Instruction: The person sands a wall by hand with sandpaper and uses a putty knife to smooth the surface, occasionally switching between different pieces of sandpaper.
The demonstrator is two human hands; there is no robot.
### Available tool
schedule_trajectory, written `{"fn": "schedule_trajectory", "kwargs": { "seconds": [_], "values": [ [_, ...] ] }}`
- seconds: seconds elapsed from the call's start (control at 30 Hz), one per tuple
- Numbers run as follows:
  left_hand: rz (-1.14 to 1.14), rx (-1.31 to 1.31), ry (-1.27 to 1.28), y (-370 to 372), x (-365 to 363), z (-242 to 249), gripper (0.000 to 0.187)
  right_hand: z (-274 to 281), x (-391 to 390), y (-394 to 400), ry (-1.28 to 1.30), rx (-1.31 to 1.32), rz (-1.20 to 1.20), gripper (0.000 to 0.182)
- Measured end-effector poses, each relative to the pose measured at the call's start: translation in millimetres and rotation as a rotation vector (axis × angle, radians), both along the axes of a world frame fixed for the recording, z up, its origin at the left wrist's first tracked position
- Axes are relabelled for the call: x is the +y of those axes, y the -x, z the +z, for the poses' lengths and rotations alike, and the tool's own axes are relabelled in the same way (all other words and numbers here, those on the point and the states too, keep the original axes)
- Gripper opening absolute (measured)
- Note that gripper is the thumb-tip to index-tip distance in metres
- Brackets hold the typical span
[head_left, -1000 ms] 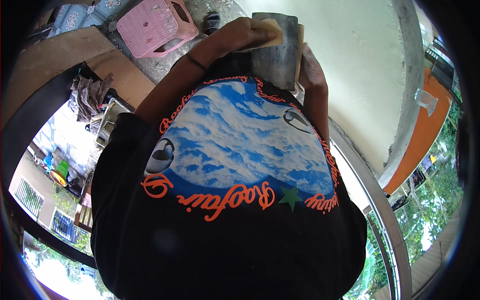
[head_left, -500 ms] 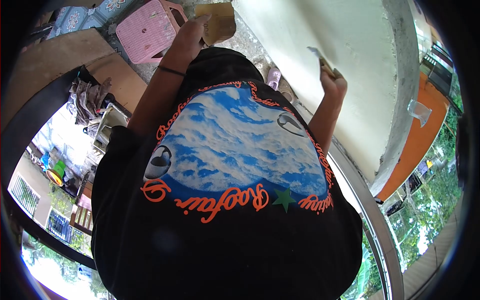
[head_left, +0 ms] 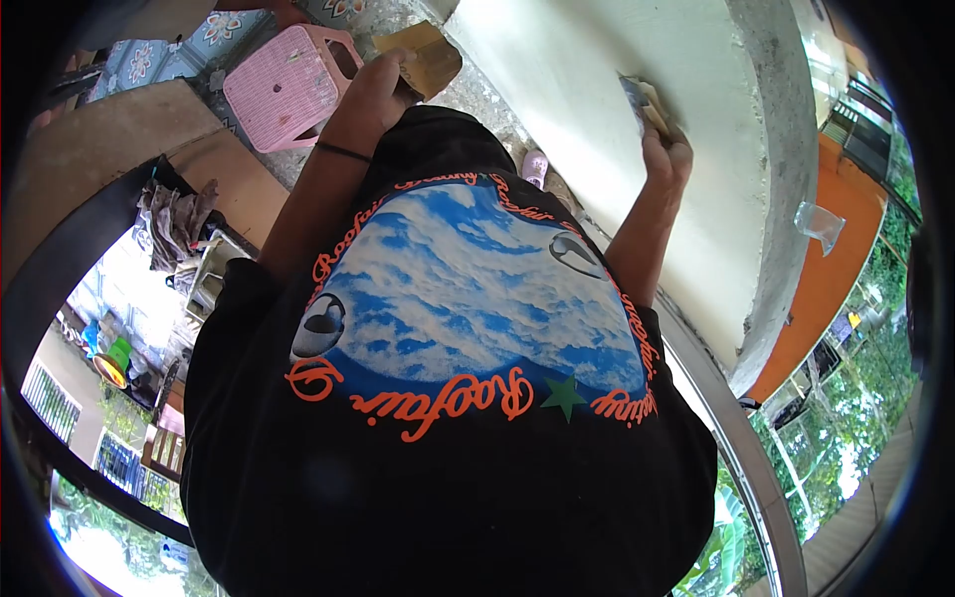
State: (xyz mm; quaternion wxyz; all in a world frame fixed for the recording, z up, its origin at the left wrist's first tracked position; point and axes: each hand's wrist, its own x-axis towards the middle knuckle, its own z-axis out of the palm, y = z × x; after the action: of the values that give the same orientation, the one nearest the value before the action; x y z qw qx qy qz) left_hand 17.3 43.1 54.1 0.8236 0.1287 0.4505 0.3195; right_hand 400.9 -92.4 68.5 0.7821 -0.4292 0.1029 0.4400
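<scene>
At the top of the view my left hand (head_left: 380, 88) grips a brown cardboard piece (head_left: 428, 62), its thumb lying over the near edge. On the right, my right hand (head_left: 668, 157) is closed on a flat scraper (head_left: 648, 104), whose blade is at the pale wall (head_left: 696, 179). Whether the blade touches the wall is hard to tell. A black shirt with a blue cloud print fills the middle, between my two arms.
A pink plastic stool (head_left: 284, 90) stands at the upper left, near part of another person's arm (head_left: 234, 8). A clear plastic cup (head_left: 821, 227) is by the orange wall (head_left: 836, 289). A pink shoe (head_left: 535, 167) shows on the floor.
The scraper has turned more upright against the wall, and my right hand has shifted slightly. The cardboard has tilted and moved a little down. Another person's arm has appeared at the top left.
</scene>
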Motion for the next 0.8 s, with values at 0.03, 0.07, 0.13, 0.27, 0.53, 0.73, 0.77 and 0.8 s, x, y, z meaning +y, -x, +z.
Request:
{"fn": "schedule_trajectory", "kwargs": {
  "seconds": [0.03, 0.07, 0.13, 0.27, 0.53, 0.73, 0.77, 0.8],
  "values": [
    [0.0, -0.019, -0.003, 0, 2, 1, 0.039, 12, 2, 16, -0.012, 0.146, -0.065, 0.035],
    [0.005, -0.021, -0.011, -2, 5, 3, 0.039, 16, 2, 21, -0.032, 0.175, -0.092, 0.035],
    [0.021, 0.004, -0.003, -5, 7, 11, 0.039, 14, 2, 22, -0.056, 0.207, -0.106, 0.034],
    [0.036, -0.014, 0.03, -11, 19, 16, 0.037, 5, 4, 19, -0.073, 0.185, -0.024, 0.035],
    [0.087, 0.33, -0.003, -16, 42, 13, 0.034, 14, 12, 37, 0.184, 0.181, -0.113, 0.037],
    [0.133, 0.399, 0.131, -50, 51, -10, 0.034, 40, 3, 28, 0.193, 0.055, 0.002, 0.036],
    [0.148, 0.395, 0.146, -61, 45, -15, 0.034, 39, -1, 26, 0.195, 0.045, 0.054, 0.036],
    [0.158, 0.337, 0.064, -73, 42, -20, 0.035, 37, 4, 28, 0.179, 0.087, 0.064, 0.036]
  ]
}}
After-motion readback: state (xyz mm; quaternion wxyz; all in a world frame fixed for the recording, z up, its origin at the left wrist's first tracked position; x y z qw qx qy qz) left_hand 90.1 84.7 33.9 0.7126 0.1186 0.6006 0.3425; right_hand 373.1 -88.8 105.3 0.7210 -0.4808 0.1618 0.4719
